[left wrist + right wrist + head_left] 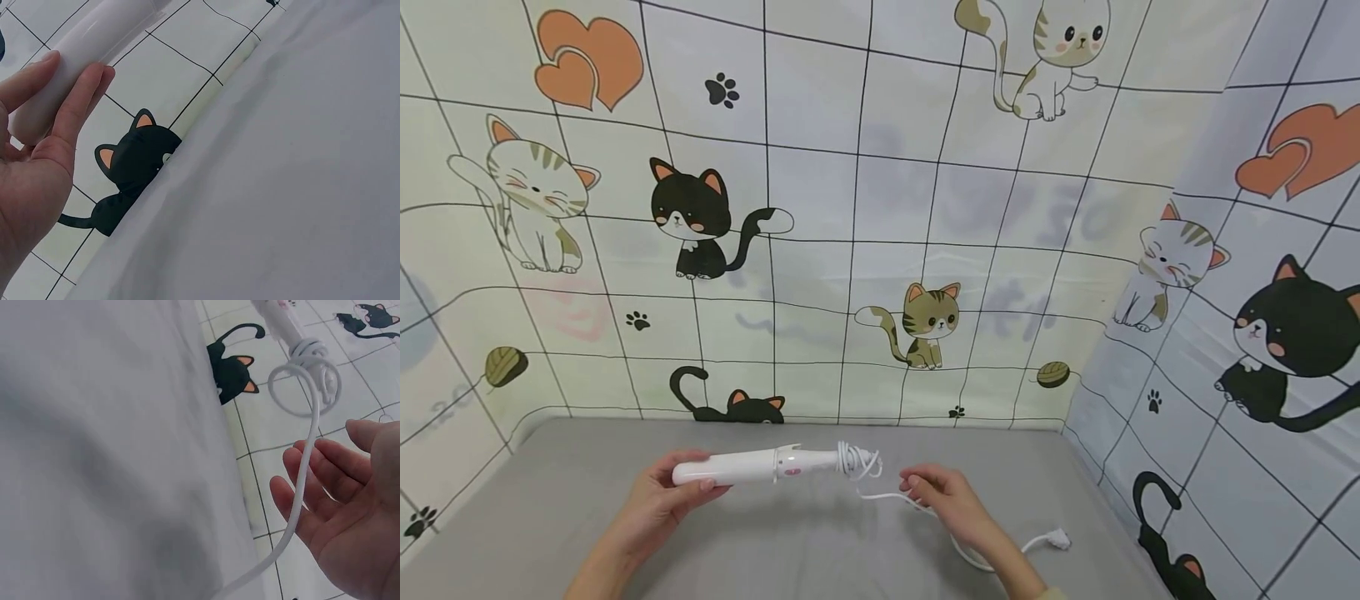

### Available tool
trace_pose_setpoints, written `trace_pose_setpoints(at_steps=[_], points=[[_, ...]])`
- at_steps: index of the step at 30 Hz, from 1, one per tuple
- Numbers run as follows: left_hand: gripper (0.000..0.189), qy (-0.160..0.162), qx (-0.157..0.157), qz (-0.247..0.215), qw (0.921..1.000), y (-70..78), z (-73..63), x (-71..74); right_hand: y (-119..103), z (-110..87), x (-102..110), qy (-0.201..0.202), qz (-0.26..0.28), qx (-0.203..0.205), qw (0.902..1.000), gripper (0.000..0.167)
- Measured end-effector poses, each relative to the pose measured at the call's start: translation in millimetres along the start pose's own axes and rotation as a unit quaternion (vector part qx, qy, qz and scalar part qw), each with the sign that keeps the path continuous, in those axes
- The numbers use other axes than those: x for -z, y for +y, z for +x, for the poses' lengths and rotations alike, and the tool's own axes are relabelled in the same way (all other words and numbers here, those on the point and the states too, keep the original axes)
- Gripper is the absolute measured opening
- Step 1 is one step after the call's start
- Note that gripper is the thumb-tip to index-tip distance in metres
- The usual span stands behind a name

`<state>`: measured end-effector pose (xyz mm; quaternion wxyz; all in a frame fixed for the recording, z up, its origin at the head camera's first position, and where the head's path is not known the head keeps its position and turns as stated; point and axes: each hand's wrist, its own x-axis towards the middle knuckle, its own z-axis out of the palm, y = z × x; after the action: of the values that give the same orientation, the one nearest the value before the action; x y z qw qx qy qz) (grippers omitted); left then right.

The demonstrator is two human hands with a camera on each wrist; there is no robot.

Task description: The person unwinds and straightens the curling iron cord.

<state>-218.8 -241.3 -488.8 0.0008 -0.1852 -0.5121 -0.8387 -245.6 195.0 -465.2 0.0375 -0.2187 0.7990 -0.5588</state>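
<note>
A white hair iron [737, 468], its shape like a straightener or curling iron, is held level above the grey surface. My left hand [651, 510] grips its rounded left end between thumb and fingers; the left wrist view shows the smooth white casing [81, 59] in that grip. White cord loops [853, 460] wrap the right end of the iron. From there the loose cord [303, 478] runs past my right hand [356, 506], whose fingers are relaxed and slightly bent. They hold nothing, and whether they touch the cord I cannot tell.
The cord's white plug [1058, 539] lies on the grey cloth-covered surface [790, 550], right of my right forearm. Behind and to the sides stand walls of white sheeting [812, 200] with grid lines and printed cats.
</note>
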Motion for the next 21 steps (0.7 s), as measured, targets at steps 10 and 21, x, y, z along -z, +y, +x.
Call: trace_pose_setpoints(at_steps=[10, 21], points=[[0.043, 0.017, -0.002, 0.007, 0.9998, -0.9, -2.3, 3.6, -4.3, 3.7, -21.7, -0.017, -0.017, 0.054, 0.9982, 0.019], [0.053, 0.001, -0.036, -0.03, 0.9989, -5.2, -6.2, 11.3, 8.7, 2.4, -22.6, 0.0, -0.097, 0.043, 0.9943, 0.009]])
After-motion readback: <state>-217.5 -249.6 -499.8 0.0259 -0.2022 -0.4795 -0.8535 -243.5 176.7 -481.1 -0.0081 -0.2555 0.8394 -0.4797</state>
